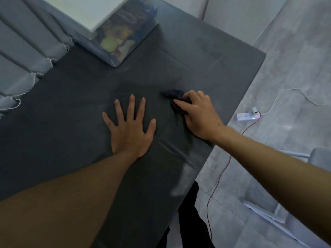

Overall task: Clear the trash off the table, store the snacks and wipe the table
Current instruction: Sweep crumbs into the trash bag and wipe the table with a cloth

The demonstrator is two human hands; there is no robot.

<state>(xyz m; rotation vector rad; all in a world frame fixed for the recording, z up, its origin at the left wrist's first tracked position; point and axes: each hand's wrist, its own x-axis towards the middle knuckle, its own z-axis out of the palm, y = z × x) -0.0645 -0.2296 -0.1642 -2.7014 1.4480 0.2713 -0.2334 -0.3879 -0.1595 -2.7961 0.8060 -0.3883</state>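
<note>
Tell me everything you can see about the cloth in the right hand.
The cloth is dark, navy or near black, soft-looking fabric, bunched into a crumpled wad rather than spread flat. It lies on the dark grey table, right of the middle. The right hand presses on it, fingers curled over its near part, hiding much of it; a loose corner pokes out to the far left. The left hand lies apart from it.

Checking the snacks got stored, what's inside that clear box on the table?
Through the clear box's wall, blurred yellow and dark packages show, too blurred to identify. Its white lid covers the top, hiding the rest.
</note>
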